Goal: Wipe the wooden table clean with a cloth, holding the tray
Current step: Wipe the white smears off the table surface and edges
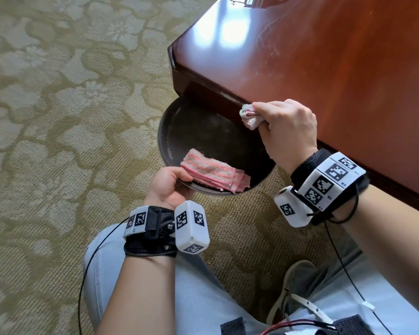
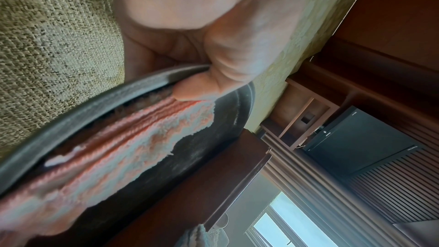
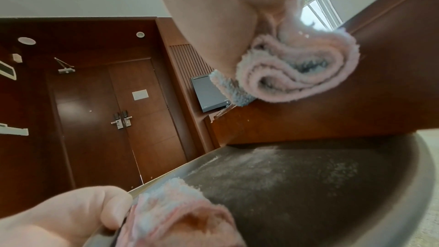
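At the bottom of the head view, the person's knees in light blue trousers [image 1: 198, 298] and a grey shoe [image 1: 293, 284] are over the olive patterned carpet [image 1: 58, 117]. Both wrists carry black straps with white marker blocks.

A little above, in the lower centre of the frame, the left hand [image 1: 168, 187] grips the near rim of the round dark metal tray [image 1: 165, 126]. The thumb lies on top of the rim and the fingers go under it. The left wrist view shows the thumb [image 2: 202, 89] pressing on the rim and touching the end of the folded pink and white striped towel [image 1: 208, 170]. This towel lies inside the tray, on its near part. The tray is in the air over the carpet, and its far part goes under the edge of the surface. The bottom of the tray has a pale dusty film, which the right wrist view shows well.

To the right of centre, the right hand [image 1: 288, 126] is closed around a small bunched pink and white cloth [image 1: 248, 114]. The cloth comes out between the thumb and the fingers and touches the front edge of the glossy reddish-brown wooden surface [image 1: 324, 56], just above the tray.

Further, in the upper right of the frame, the top of the surface shows pale wiping streaks and bright reflections of a window.
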